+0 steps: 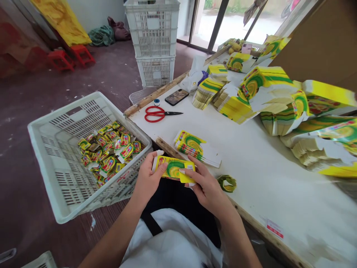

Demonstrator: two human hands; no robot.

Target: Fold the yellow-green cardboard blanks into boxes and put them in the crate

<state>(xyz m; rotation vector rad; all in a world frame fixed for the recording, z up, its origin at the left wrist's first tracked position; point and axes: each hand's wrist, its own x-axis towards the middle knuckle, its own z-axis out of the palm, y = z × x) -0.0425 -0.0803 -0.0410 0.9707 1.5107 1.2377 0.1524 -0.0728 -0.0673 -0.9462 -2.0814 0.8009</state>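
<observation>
Left hand point(147, 178): we see thumb and fingers closed on the left end of the box point(171, 168).
Right hand point(205, 183): we find its fingers closed on the right end.
Box: we locate it between the hands, near the edge of the table point(251, 197).
Basket point(50, 163): we note packets point(107, 163) inside.

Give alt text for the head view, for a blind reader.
The left hand and right hand hold a yellow-green carton. A white crate of small packs stands at left; on the white table lie red-handled scissors, a phone and stacked cartons.
</observation>
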